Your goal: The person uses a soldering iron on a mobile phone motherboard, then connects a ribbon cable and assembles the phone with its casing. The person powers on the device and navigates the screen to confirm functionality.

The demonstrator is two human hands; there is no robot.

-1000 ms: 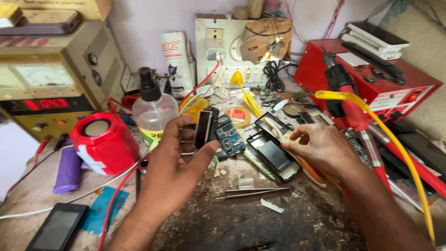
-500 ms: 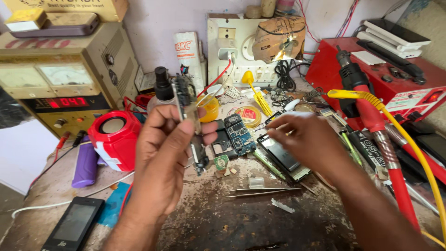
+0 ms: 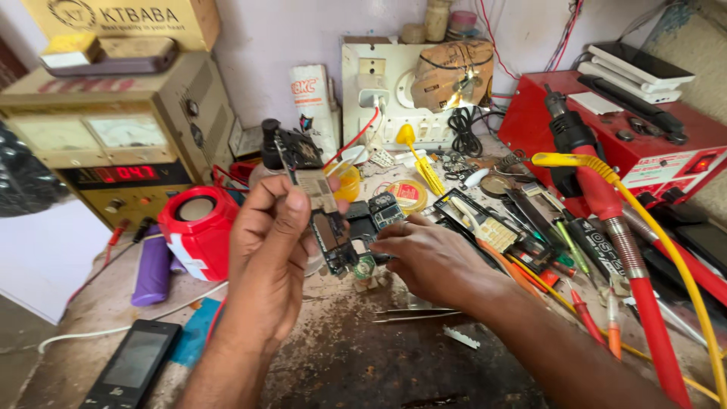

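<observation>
Left hand (image 3: 265,250): raised over the bench, fingers and thumb pinched on a long circuit board (image 3: 318,204).
Board's long axis: near upright, leaning slightly, its lower end just above the right hand.
Right hand (image 3: 435,257): low on the worktable (image 3: 363,363), fingers curled over small parts; whether it grips any, I cannot tell.
Nearer hand: the left.
Nearby: tweezers (image 3: 413,314) just beside the right wrist.

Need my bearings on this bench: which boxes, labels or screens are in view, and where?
Cardboard box: top left, tan, dark print.
Power supply display: left, red digits.
White tube: back centre, red label.
Keypad phone: bottom left, dark screen.
Red station: right, white label.
</observation>
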